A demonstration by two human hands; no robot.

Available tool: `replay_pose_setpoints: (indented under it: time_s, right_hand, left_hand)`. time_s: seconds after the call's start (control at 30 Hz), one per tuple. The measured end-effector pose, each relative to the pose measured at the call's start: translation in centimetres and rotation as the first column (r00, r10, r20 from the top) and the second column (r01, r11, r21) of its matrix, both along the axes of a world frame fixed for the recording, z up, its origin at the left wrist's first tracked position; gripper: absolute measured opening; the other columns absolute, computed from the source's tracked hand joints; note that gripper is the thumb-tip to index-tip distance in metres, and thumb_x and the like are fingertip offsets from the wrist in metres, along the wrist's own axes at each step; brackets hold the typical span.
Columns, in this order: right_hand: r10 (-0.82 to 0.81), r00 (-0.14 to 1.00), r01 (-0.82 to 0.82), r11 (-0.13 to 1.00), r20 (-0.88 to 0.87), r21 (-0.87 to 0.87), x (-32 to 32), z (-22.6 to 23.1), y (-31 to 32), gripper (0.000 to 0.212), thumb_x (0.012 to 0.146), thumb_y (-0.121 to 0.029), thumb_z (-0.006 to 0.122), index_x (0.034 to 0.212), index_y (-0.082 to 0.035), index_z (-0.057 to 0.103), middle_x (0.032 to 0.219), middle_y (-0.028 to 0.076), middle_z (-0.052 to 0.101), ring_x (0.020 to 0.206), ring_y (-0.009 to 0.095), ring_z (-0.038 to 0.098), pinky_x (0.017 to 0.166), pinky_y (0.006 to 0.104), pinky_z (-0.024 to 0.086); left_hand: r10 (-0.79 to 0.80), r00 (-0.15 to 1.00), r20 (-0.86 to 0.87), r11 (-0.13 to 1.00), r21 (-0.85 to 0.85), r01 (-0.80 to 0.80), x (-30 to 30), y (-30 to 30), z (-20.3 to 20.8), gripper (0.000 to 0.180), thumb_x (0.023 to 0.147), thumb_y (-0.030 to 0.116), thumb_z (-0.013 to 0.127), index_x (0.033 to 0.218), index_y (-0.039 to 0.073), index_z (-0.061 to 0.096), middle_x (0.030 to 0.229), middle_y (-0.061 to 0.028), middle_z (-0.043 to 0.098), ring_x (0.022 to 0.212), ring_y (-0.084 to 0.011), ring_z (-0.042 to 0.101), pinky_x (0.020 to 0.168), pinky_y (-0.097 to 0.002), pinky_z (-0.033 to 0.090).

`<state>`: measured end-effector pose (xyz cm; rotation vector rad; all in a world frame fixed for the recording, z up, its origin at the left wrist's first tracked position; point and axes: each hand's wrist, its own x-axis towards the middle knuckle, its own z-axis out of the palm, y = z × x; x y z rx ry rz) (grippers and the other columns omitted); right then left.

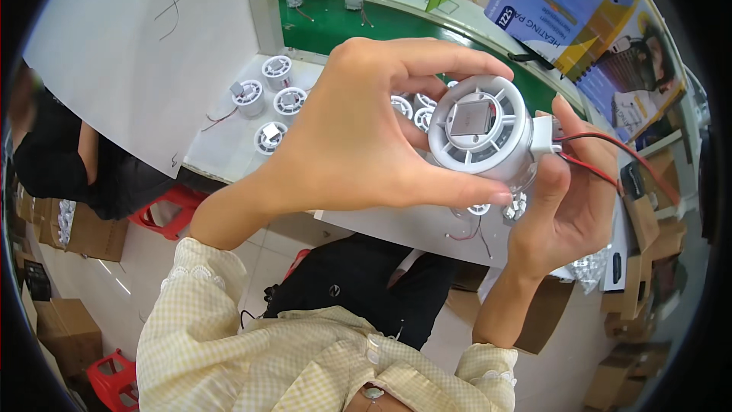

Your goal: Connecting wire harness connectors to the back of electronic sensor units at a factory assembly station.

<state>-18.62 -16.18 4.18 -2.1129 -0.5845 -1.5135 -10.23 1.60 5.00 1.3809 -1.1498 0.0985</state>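
Observation:
My left hand (343, 133) is wrapped round a white round housing (492, 149), thumb below and fingers above. The housing's face has a spoked ring with a grey square piece in its middle. On its right side sits a small white connector (543, 136), from which red and black wires (621, 145) run off to the right. My right hand (572, 214) pinches at this connector with thumb and fingers, close against the housing wall. Whether the connector is fully seated cannot be seen. Several similar white units (276, 71) stand on the table behind my left hand.
Beyond the table runs a green belt (320, 27) carrying two small white units (354, 0). A white panel (145, 38) rises at the left. Printed blue and yellow packaging (579, 23) stands at the far right. Cardboard boxes (69, 336) and red stools (169, 210) are on the floor.

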Motion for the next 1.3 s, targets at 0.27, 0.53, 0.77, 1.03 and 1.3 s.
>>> replay_pose_setpoints:
  time_s: [0.27,0.53,0.77,1.03,1.3]
  right_hand:
    - [0.171,0.985,-0.165,0.967,-0.01,0.194,0.4,-0.4,-0.1,0.038,0.084,-0.016,0.077,0.109,0.008,0.064,0.104,0.016,0.068,0.086,0.02,0.056,0.075,0.0282,0.047]
    - [0.172,0.985,-0.164,0.955,-0.012,0.246,0.0,-0.9,0.4,0.036,0.082,-0.013,0.078,0.108,0.008,0.065,0.098,0.014,0.066,0.086,0.022,0.058,0.078,0.0307,0.047]
    - [0.147,0.989,-0.146,0.975,0.007,0.167,0.2,-1.8,-0.1,0.034,0.084,-0.012,0.077,0.108,0.008,0.064,0.098,0.014,0.066,0.087,0.022,0.058,0.078,0.0298,0.047]
    - [0.143,0.962,-0.042,0.918,-0.231,0.395,1.9,-2.4,-0.8,0.039,0.086,-0.003,0.072,0.122,0.007,0.058,0.12,0.017,0.064,0.097,0.017,0.06,0.088,0.0311,0.049]
    - [0.18,0.879,0.03,0.903,-0.441,0.428,4.9,-1.2,-2.0,0.082,0.082,-0.007,0.077,0.151,-0.005,0.034,0.145,0.017,0.049,0.119,0.024,0.056,0.103,0.0385,0.045]
  left_hand:
    - [0.003,1.0,-0.017,1.0,-0.006,-0.003,-0.1,0.4,0.2,0.068,0.057,0.004,0.092,0.119,-0.004,0.065,0.115,-0.0109,0.066,0.099,-0.018,0.066,0.068,-0.0277,0.062]
    - [0.033,0.999,0.036,0.999,0.033,-0.034,-0.5,0.1,-0.1,0.067,0.058,0.005,0.092,0.119,-0.002,0.066,0.11,-0.0099,0.067,0.098,-0.017,0.067,0.069,-0.0271,0.062]
    - [0.112,0.979,0.17,0.992,0.034,-0.12,-0.1,0.6,0.1,0.063,0.058,0.008,0.091,0.116,0.001,0.069,0.101,-0.007,0.068,0.093,-0.0133,0.068,0.067,-0.0252,0.061]
    - [0.152,0.987,0.059,0.971,0.176,-0.161,2.1,-0.9,0.1,0.061,0.058,0.024,0.091,0.111,0.001,0.07,0.099,-0.0124,0.072,0.086,-0.0195,0.07,0.07,-0.0294,0.058]
    - [0.192,0.955,-0.225,0.972,0.178,-0.153,9.6,-2.5,-0.3,0.077,0.06,0.04,0.092,0.116,-0.005,0.066,0.099,-0.0135,0.071,0.089,-0.0177,0.068,0.078,-0.0281,0.055]
